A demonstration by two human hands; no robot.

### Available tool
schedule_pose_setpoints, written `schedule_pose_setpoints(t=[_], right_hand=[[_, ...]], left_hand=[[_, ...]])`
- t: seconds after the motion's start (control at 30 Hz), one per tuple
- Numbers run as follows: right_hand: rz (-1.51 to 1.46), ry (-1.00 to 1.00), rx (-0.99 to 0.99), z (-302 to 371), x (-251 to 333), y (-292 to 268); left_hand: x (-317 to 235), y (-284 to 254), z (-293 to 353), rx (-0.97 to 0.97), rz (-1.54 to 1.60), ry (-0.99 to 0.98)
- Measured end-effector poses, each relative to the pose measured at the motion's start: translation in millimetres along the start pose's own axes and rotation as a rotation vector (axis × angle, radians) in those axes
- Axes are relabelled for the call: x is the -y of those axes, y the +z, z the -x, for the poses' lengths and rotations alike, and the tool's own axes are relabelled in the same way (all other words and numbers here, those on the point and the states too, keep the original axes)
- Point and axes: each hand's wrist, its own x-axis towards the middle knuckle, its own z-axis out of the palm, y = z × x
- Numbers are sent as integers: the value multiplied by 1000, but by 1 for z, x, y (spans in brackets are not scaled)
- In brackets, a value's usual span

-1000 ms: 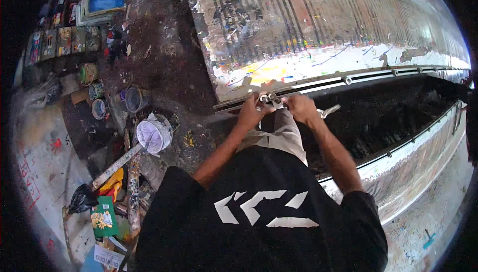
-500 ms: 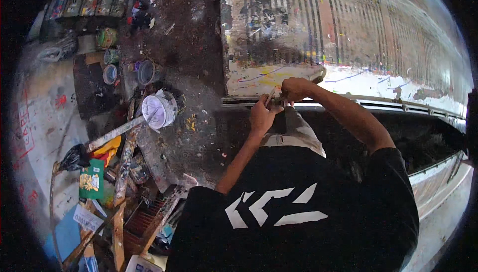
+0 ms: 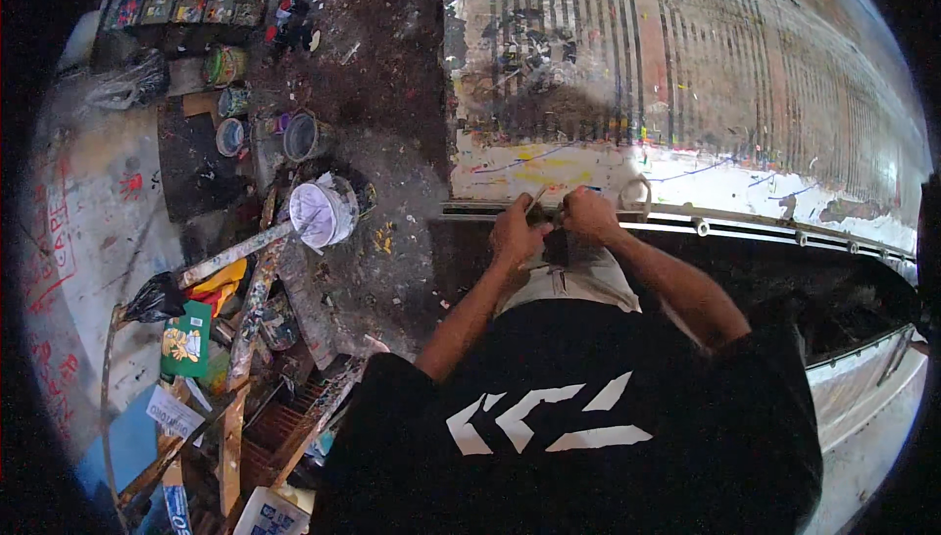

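Both of my hands are close together in front of my waist, at the near edge of a long paint-stained table (image 3: 549, 168). My left hand (image 3: 517, 231) is closed, with a thin pale stick-like piece (image 3: 535, 201) showing between thumb and fingers. Just to its right, my right hand (image 3: 589, 216) is curled in a pinch; whatever is between its fingertips is hidden. Beside the right hand, a pale ring (image 3: 635, 196), perhaps a tape roll, shows at the table edge. My fingers block the view of the space between the hands.
A metal rail (image 3: 725, 219) with small round fittings runs along the table's near edge. On the left floor stand a white paint-smeared bucket (image 3: 323, 212) and several paint tubs. Paint-spattered wood planks (image 3: 235, 437) and a green card (image 3: 184, 341) lie lower left.
My right hand has come down toward me, level with the left. The pale ring has shifted nearer the table edge and turned to show its opening. The whole view has tilted slightly.
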Motion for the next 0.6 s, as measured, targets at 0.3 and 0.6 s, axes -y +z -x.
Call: schedule_pose_setpoints(t=[0.3, 0.6], right_hand=[[-274, 291, -286, 31, 17, 26], [-417, 125, -338, 100, 6, -30]], left_hand=[[-5, -14, -9, -28, -149, 147], [-7, -62, -3, 103, -87, 172]])
